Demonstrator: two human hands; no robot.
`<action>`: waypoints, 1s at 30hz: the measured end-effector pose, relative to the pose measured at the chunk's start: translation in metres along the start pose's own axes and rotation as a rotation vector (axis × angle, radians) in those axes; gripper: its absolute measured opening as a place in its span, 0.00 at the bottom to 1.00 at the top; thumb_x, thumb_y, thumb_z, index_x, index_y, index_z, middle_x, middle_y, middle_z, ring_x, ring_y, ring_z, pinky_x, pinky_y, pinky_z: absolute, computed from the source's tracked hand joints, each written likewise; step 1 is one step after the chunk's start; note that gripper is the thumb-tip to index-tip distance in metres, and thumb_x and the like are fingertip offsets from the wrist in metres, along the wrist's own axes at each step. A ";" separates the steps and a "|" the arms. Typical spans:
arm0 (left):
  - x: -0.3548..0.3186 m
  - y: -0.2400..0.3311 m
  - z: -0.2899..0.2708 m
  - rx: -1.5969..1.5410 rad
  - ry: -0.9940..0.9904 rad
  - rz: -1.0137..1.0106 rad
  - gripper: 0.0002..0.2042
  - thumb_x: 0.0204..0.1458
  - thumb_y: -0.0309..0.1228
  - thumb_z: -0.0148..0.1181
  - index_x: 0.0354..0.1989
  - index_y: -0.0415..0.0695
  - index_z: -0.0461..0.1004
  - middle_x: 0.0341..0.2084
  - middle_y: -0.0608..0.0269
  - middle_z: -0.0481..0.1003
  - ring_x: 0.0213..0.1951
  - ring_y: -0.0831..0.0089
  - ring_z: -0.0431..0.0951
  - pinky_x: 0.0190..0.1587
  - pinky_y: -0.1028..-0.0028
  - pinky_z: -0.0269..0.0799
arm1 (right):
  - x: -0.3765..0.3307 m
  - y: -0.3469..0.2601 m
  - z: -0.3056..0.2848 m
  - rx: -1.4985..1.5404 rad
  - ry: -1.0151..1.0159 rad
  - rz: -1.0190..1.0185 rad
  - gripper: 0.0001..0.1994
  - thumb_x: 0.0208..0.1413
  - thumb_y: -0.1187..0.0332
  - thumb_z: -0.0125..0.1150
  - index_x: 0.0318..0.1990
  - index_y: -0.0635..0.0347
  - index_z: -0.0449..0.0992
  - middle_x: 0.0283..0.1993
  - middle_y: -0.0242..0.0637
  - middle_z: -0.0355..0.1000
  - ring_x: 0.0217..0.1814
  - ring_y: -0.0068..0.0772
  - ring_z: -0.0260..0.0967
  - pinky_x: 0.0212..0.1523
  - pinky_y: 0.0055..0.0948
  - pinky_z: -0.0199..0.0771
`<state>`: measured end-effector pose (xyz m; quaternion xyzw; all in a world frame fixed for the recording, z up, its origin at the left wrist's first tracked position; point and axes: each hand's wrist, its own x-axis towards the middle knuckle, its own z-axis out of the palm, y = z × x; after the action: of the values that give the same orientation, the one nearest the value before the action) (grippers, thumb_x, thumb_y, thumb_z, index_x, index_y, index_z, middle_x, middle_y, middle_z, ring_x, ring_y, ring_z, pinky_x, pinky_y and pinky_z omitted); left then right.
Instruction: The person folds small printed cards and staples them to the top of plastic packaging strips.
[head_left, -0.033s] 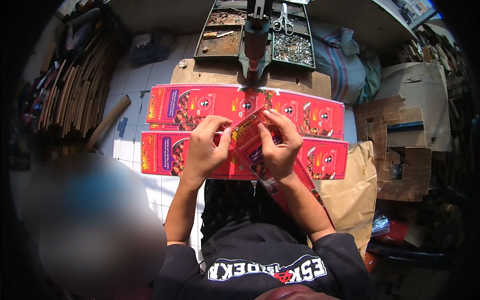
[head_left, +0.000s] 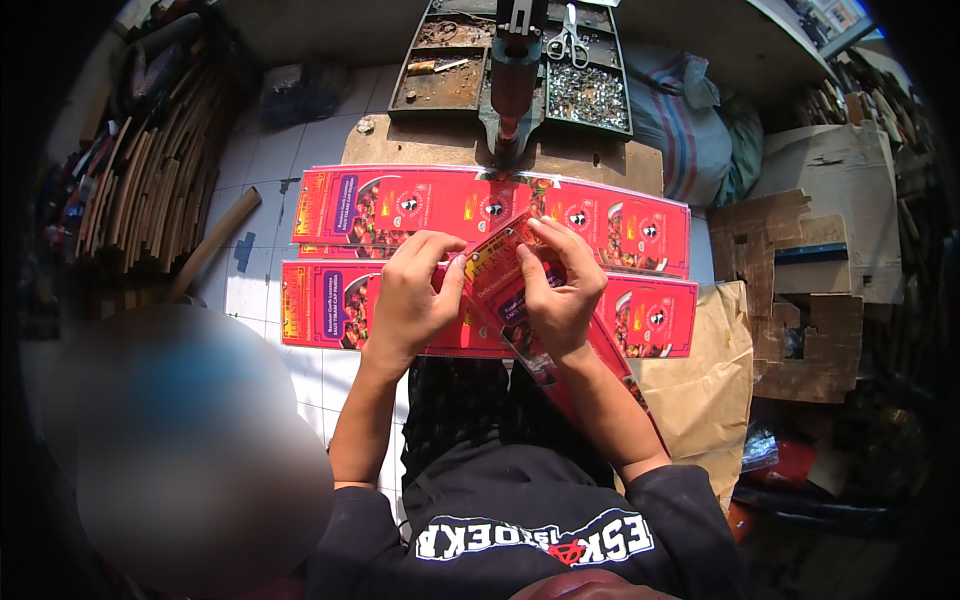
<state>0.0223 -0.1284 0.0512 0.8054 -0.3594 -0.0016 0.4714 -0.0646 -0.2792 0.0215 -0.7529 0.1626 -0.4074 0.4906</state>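
Right hand (head_left: 562, 295) pinches slanted strip (head_left: 494, 277) between thumb and fingers. Left hand (head_left: 415, 290), apart from right, is at strip's upper-left edge; grip unclear. Strip overlaps red sheets (head_left: 420, 205) below, near press (head_left: 512, 90).

A glossy red printed strip (head_left: 515, 320), with yellow lettering and a purple label panel, is pinched at its far end by the right hand (head_left: 562, 295); it slants from there toward the near right, passing beneath the right forearm. The left hand's (head_left: 415, 300) fingertips meet its left edge; whether they grip is unclear. Matching red strips lie flat crosswise: a far strip (head_left: 450, 205), overlapping another, and a near strip (head_left: 335, 308).
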 end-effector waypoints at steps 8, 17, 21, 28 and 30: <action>-0.003 -0.001 0.003 0.413 0.007 0.316 0.06 0.45 0.21 0.61 0.32 0.38 0.74 0.30 0.57 0.73 0.32 0.60 0.75 0.36 0.65 0.71 | -0.001 0.001 0.002 -0.010 -0.017 0.017 0.14 0.45 0.79 0.66 0.43 0.64 0.80 0.38 0.47 0.78 0.48 0.48 0.75 0.54 0.39 0.68; 0.005 0.003 0.004 0.684 -0.093 0.488 0.02 0.43 0.22 0.58 0.22 0.38 0.71 0.23 0.59 0.69 0.29 0.66 0.71 0.31 0.69 0.68 | 0.001 0.000 0.001 -0.014 -0.017 0.014 0.14 0.44 0.79 0.66 0.42 0.64 0.80 0.37 0.46 0.78 0.48 0.47 0.75 0.54 0.39 0.69; 0.008 0.012 0.004 0.795 -0.178 0.501 0.03 0.39 0.22 0.57 0.22 0.38 0.70 0.22 0.59 0.68 0.29 0.65 0.71 0.30 0.69 0.68 | 0.002 -0.001 0.000 -0.004 -0.026 0.022 0.14 0.44 0.79 0.66 0.42 0.64 0.80 0.37 0.46 0.78 0.48 0.46 0.75 0.53 0.38 0.69; 0.011 0.018 0.010 0.981 -0.242 0.554 0.04 0.36 0.26 0.56 0.21 0.42 0.69 0.21 0.60 0.67 0.29 0.68 0.70 0.30 0.72 0.66 | 0.001 0.000 0.001 0.009 -0.017 0.010 0.14 0.44 0.80 0.66 0.42 0.64 0.80 0.36 0.45 0.78 0.47 0.46 0.75 0.51 0.37 0.70; 0.012 0.020 0.010 1.038 -0.301 0.555 0.04 0.37 0.27 0.56 0.21 0.42 0.70 0.21 0.61 0.68 0.29 0.68 0.70 0.30 0.72 0.65 | 0.001 0.000 0.001 0.008 -0.020 0.011 0.14 0.44 0.79 0.66 0.42 0.64 0.80 0.36 0.46 0.77 0.47 0.47 0.75 0.51 0.38 0.70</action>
<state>0.0162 -0.1494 0.0648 0.7971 -0.5726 0.1832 -0.0561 -0.0631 -0.2796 0.0215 -0.7541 0.1601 -0.3979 0.4973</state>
